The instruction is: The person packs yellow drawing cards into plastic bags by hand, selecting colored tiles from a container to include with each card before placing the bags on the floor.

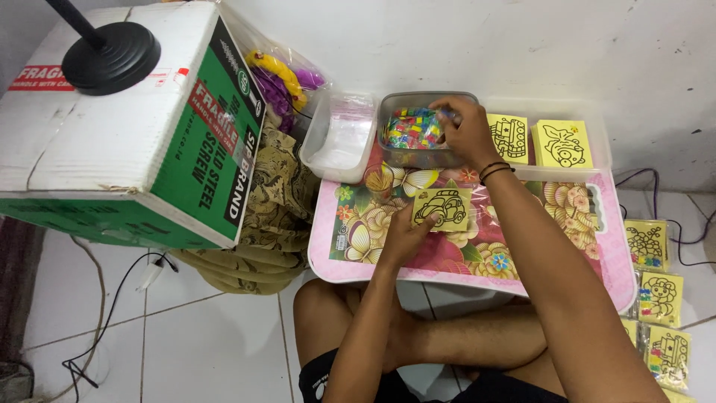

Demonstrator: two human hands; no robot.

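My left hand (401,237) pins a small yellow card with a black outline drawing of a car (441,208) flat near the middle of the pink floral lap tray (477,257), fingers and thumb pinching its lower left corner. My right hand (464,133) reaches past the tray's far edge into the clear plastic tub of small multicoloured sachets (418,128), fingers curled down among them; whether they have already closed on one I cannot tell, since my knuckles hide the tips. Left of that tub stands a white plastic tub of clear little bags (339,138), and to its right, beyond the tray's far right corner, lie two more yellow outline cards (537,140). Bagged yellow picture cards (656,298) lie on the tiled floor off the tray's right edge.

I judge this the picking step: choosing a sachet to go with the car card. Next I would need a clean pinch on a single sachet, lifted clear without dragging neighbours out, while my left keeps the card steady.
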